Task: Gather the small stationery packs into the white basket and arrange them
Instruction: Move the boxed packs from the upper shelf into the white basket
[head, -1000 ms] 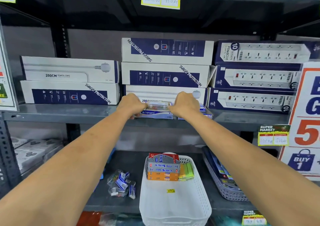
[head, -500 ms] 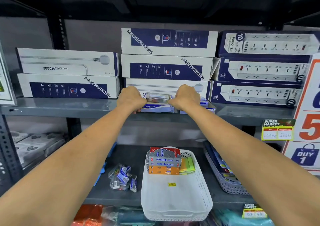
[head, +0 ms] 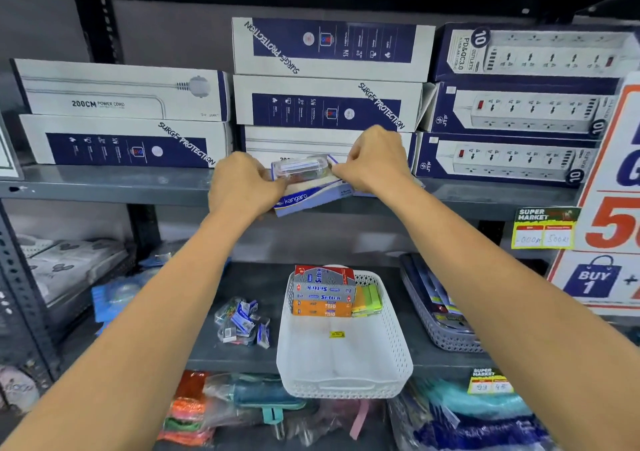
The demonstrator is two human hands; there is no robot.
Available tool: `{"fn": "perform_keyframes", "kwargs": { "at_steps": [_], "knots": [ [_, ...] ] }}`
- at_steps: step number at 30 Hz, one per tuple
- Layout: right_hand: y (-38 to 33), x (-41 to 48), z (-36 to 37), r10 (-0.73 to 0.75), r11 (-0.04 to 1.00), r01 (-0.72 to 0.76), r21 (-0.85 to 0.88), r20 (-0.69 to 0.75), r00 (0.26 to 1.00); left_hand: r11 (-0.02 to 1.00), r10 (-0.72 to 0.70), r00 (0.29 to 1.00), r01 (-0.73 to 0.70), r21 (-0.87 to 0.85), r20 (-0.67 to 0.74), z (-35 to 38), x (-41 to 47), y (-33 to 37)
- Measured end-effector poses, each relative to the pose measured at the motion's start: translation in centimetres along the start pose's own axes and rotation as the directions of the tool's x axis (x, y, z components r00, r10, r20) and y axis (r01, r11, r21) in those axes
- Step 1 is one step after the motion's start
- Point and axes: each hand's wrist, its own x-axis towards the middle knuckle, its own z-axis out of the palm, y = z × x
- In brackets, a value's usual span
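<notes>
A blue-and-white kangaro box (head: 313, 197) with a clear plastic pack (head: 300, 169) on top sits tilted at the front edge of the upper shelf. My left hand (head: 242, 184) grips the left end of this stack and my right hand (head: 372, 163) pinches its right end. On the lower shelf stands the white basket (head: 344, 357); at its far end stand red, grey and orange packs (head: 323, 295) beside green-yellow pads (head: 367, 300). A heap of small loose packs (head: 242, 322) lies left of the basket.
Stacked power-strip boxes (head: 325, 104) fill the upper shelf behind my hands. A grey basket (head: 440, 329) with flat items sits right of the white one. A large promo sign (head: 609, 208) stands at the right. Bagged goods (head: 242, 402) crowd the shelf below.
Both hands have pulled the kangaro box and clear pack forward off the shelf's back, tilting it over the front edge. The view has dipped downward.
</notes>
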Motion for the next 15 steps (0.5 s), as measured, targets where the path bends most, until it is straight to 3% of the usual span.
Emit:
{"fn": "perform_keyframes", "kwargs": {
  "at_steps": [9,15],
  "knots": [
    [-0.2,-6.4,-3.0,-0.036,0.999,0.038,-0.015,0.084,0.996,0.990,-0.066,0.998,0.068,-0.122,0.022,-2.4,-5.7,-1.2],
    [2.8,-10.0,-0.7,0.049,0.997,-0.035,-0.067,0.207,0.977,0.991,-0.086,0.989,0.097,-0.087,0.117,0.3,-8.9,-3.3]
  ]
}}
